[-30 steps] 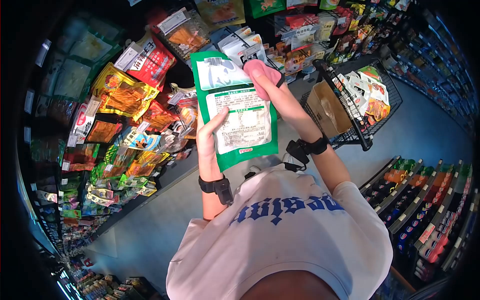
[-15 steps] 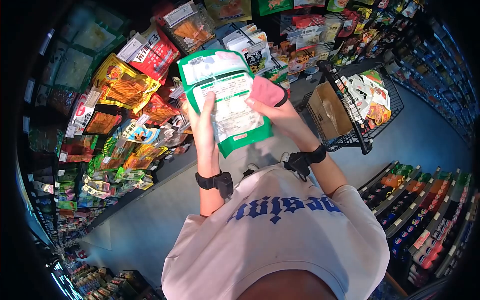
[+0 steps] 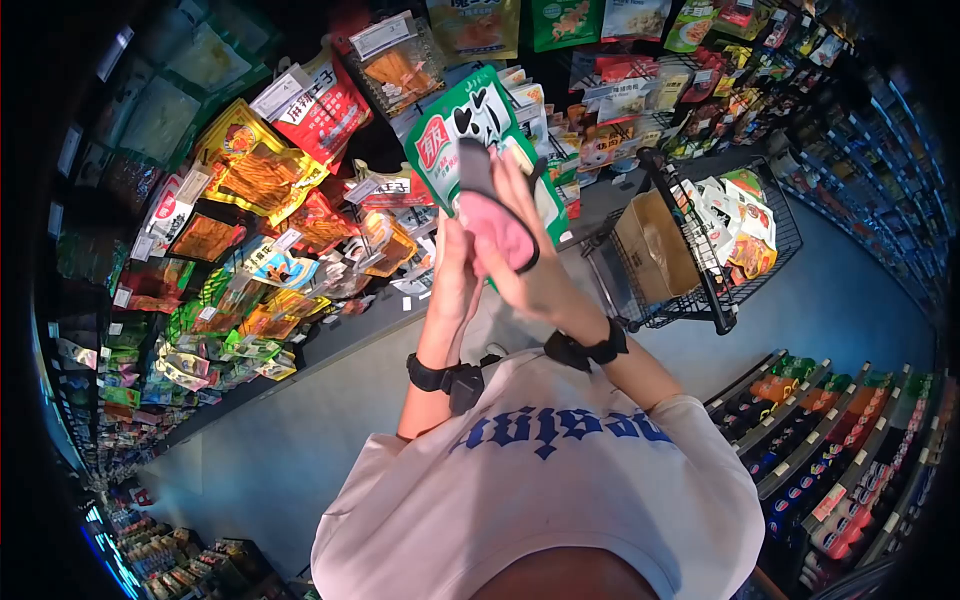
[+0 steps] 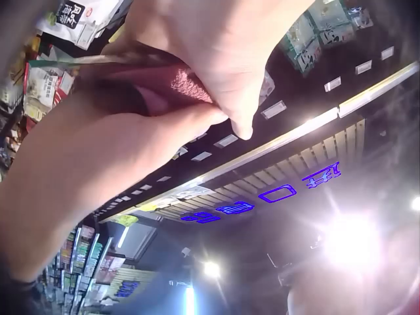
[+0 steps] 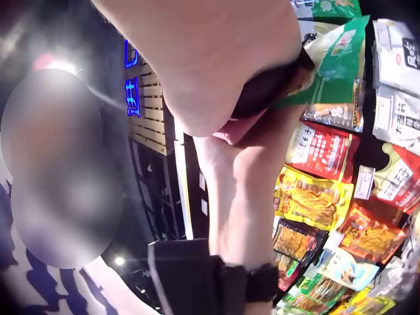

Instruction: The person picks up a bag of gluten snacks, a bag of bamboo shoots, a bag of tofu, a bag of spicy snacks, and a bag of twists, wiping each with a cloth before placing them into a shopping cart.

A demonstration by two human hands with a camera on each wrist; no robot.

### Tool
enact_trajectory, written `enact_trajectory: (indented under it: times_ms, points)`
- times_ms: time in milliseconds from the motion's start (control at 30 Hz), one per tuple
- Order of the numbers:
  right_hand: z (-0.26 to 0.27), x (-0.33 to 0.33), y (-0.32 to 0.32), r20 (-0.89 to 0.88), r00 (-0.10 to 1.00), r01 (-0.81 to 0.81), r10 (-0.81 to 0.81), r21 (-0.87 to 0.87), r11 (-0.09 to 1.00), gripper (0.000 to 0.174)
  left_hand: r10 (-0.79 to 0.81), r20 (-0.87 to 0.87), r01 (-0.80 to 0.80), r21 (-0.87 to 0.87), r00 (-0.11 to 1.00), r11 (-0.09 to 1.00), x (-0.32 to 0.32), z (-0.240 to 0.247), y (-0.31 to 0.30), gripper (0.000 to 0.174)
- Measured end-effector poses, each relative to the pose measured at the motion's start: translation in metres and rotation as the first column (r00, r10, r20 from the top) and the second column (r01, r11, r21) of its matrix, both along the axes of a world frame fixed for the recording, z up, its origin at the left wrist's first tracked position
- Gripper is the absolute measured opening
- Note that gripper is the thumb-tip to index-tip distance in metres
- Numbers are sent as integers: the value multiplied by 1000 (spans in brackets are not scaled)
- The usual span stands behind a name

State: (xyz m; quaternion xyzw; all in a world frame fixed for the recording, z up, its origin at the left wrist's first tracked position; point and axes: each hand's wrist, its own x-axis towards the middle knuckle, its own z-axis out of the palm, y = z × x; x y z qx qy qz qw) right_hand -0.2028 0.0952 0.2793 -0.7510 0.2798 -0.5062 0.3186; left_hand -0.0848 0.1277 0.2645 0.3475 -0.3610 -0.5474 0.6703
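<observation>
A green-and-white package (image 3: 435, 150) tilts up between the hands, its printed front in sight in the head view. The left hand (image 3: 452, 268) grips its lower edge, thumb beside a pink item with a black rim (image 3: 500, 235). Over that item curls the right hand (image 3: 535, 275), its fingers reaching up in front of the package. The left wrist view has the left hand (image 4: 203, 39) close above the right hand (image 4: 92, 157), with pink cloth (image 4: 187, 85) between. In the right wrist view, the package (image 5: 341, 69) extends beyond the right hand (image 5: 216, 59); some fingertips are hidden.
Hanging snack packets (image 3: 255, 170) fill the shelves at left and ahead. A shopping cart (image 3: 725, 250) with a cardboard box (image 3: 655, 245) and packets stands at right. Bottle racks (image 3: 830, 440) are at lower right, with grey floor (image 3: 300, 420) between.
The package has turned from its text-covered back to its printed front. The hands have come together, and the pink item has moved left and down, in front of the package.
</observation>
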Motion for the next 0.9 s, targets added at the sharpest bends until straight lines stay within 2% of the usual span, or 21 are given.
enact_trajectory:
  times_ms: [33, 67, 100, 167, 200, 267, 300, 367, 433, 467, 500, 533, 600, 633, 667, 733, 767, 800, 833, 867, 900]
  points:
    - [-8, 0, -9, 146, 989, -7, -4, 77, 997, 82, 39, 38, -41, 31, 999, 999, -2, 1, 0, 72]
    - [-12, -1, -18, 105, 991, 77, -83, 63, 995, 81, 18, 109, -18, -2, 994, 1000, -4, 8, -1, 62]
    - [-16, -1, -26, 31, 983, 176, -179, 66, 982, 70, 16, 106, -16, -2, 994, 1000, -5, 11, -2, 62]
    - [-31, -1, -47, 263, 965, -91, 17, 269, 959, 53, 93, 168, -109, 88, 981, 990, -6, 15, -6, 53]
    - [-32, -1, -46, 262, 965, -95, 24, 263, 960, 53, 123, 100, -135, 125, 987, 983, -4, 18, -6, 48]
    - [-34, -3, -41, 331, 943, -120, -41, 453, 883, 41, 186, 113, -201, 147, 976, 968, 1, 23, -6, 49]
    - [-33, -6, -42, 329, 943, -125, -36, 455, 882, 41, 205, 90, -218, 175, 975, 960, 5, 24, -6, 50]
    - [-29, -16, -42, 454, 886, -365, 90, 567, 738, 42, 259, 90, -271, 171, 962, 947, 17, 25, -8, 47]
    - [-19, -21, -38, 445, 890, -386, 103, 614, 688, 41, 314, 93, -327, 217, 945, 920, 27, 24, -9, 43]
    - [-17, -22, -37, 421, 889, -423, 183, 598, 680, 38, 316, 94, -329, 216, 944, 919, 31, 20, -10, 43]
    - [-17, -24, -37, 394, 882, -458, 260, 583, 670, 36, 311, 146, -334, 179, 939, 925, 34, 13, -11, 41]
    - [-18, -27, -38, 394, 882, -458, 259, 584, 670, 36, 305, 197, -335, 143, 932, 931, 37, 8, -11, 38]
    - [-22, -31, -42, 255, 928, -372, 272, 581, 724, 31, 286, 197, -316, 143, 938, 938, 42, 5, -11, 41]
    - [-23, -29, -42, 253, 928, -373, 275, 580, 724, 31, 267, 198, -297, 143, 943, 944, 45, 5, -11, 44]
    - [-24, -26, -42, 231, 956, -282, 182, 547, 788, 30, 231, 180, -260, 154, 956, 953, 47, 5, -11, 40]
    - [-17, -17, -38, 246, 969, -107, -12, 465, 879, 30, 262, 304, -311, 127, 916, 942, 48, 2, -7, 58]
    - [-26, -17, -42, 178, 976, 38, -128, 438, 898, 28, 298, 346, -344, 77, 889, 936, 46, -4, -7, 67]
    - [-22, -16, -41, 153, 973, 109, -174, 361, 926, 26, 271, 323, -312, 82, 907, 947, 46, -5, -4, 74]
    - [-18, -12, -40, 143, 966, 170, -215, 274, 947, 25, 218, 279, -254, 101, 935, 962, 45, -3, 0, 71]
    - [-16, -8, -37, 150, 970, 147, -192, 267, 952, 24, 119, 161, -136, 94, 980, 986, 47, -4, 0, 89]
    - [-18, -4, -31, 188, 979, 29, -81, 265, 964, 24, 42, 89, -49, 79, 995, 996, 41, 6, 6, 100]
